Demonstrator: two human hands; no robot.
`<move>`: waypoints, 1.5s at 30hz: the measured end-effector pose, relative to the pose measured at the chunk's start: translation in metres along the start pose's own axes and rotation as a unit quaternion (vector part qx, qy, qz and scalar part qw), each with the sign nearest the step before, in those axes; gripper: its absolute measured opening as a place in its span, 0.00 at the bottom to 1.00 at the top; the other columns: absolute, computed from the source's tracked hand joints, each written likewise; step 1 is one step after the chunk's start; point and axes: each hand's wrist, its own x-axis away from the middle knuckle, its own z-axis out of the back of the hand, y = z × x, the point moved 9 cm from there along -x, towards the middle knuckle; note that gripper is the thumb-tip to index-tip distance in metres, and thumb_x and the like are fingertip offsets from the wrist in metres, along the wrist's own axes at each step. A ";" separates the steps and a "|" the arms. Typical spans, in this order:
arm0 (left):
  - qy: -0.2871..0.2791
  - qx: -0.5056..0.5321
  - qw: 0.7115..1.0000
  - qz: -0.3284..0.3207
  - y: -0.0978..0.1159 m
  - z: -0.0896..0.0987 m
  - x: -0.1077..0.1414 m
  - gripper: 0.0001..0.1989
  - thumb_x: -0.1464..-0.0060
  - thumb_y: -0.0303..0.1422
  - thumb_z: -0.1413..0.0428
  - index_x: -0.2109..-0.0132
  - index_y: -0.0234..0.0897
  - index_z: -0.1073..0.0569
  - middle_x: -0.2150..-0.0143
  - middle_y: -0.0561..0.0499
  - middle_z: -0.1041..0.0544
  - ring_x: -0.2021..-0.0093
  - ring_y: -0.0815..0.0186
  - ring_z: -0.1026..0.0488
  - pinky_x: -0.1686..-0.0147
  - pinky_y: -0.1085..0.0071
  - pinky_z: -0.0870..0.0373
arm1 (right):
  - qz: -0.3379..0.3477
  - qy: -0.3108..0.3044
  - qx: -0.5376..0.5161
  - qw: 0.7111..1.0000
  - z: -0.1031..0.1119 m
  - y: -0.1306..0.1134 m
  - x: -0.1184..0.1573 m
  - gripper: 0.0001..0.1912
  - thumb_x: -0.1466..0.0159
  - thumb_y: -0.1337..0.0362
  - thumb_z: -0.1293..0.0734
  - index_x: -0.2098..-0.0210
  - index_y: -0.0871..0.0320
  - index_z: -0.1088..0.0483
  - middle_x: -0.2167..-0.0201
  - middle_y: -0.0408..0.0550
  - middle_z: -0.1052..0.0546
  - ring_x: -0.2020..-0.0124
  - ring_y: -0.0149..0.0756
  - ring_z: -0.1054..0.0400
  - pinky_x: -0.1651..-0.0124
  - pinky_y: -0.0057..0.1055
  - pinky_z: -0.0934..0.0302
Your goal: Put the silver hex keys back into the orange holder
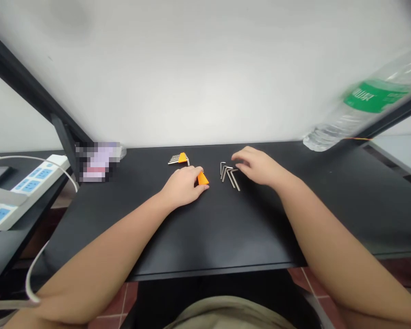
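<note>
Orange holder (202,178) under left hand (183,186).

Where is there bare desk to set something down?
The desk is bare near you, between left forearm and right forearm; beyond the right forearm, up to the bottle; and, smaller, between the blurred item and far orange holder. Crowded: the middle, with left hand, near holder, hex keys and right hand.

Left hand (182,186) partly hides orange holder (202,179); bottle (332,128) cropped.
</note>
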 end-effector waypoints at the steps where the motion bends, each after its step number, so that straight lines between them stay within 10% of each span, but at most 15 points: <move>1: 0.000 0.000 1.000 -0.001 0.000 0.000 0.000 0.12 0.39 0.42 0.40 0.64 0.41 0.33 0.63 0.48 0.25 0.64 0.58 0.27 0.67 0.64 0.35 | 0.025 -0.019 -0.031 0.999 0.000 -0.003 0.003 0.17 0.32 0.64 0.35 0.45 0.51 0.25 0.46 0.53 0.25 0.56 0.42 0.27 0.51 0.39 0.34; 19: -0.009 -0.013 1.000 -0.012 0.002 -0.001 -0.001 0.12 0.39 0.42 0.40 0.62 0.40 0.32 0.61 0.47 0.24 0.61 0.57 0.27 0.65 0.64 0.36 | 0.034 -0.039 0.075 0.996 -0.017 -0.024 0.002 0.10 0.31 0.63 0.36 0.59 0.57 0.22 0.58 0.54 0.24 0.60 0.43 0.29 0.53 0.38 0.36; 27: -0.004 -0.017 1.000 -0.007 0.002 0.000 0.001 0.11 0.38 0.41 0.41 0.59 0.40 0.31 0.61 0.48 0.24 0.60 0.58 0.27 0.64 0.65 0.35 | 0.098 0.000 0.066 0.993 -0.028 -0.031 -0.004 0.25 0.32 0.63 0.36 0.35 0.54 0.30 0.35 0.55 0.30 0.41 0.54 0.34 0.41 0.49 0.36; 36: 0.025 -0.008 1.000 0.001 -0.003 0.002 0.001 0.13 0.37 0.42 0.41 0.52 0.40 0.29 0.60 0.48 0.25 0.57 0.57 0.26 0.60 0.63 0.31 | 0.053 -0.014 0.042 0.998 -0.035 -0.046 -0.003 0.12 0.38 0.71 0.35 0.56 0.57 0.27 0.54 0.54 0.26 0.54 0.45 0.32 0.51 0.39 0.36; 45: 0.061 0.009 0.998 -0.019 -0.009 0.001 0.001 0.27 0.36 0.37 0.41 0.33 0.39 0.35 0.42 0.41 0.24 0.40 0.51 0.28 0.41 0.54 0.30 | 0.063 -0.044 0.082 0.994 -0.029 -0.076 0.012 0.09 0.34 0.61 0.33 0.54 0.54 0.26 0.54 0.54 0.27 0.54 0.48 0.32 0.52 0.43 0.39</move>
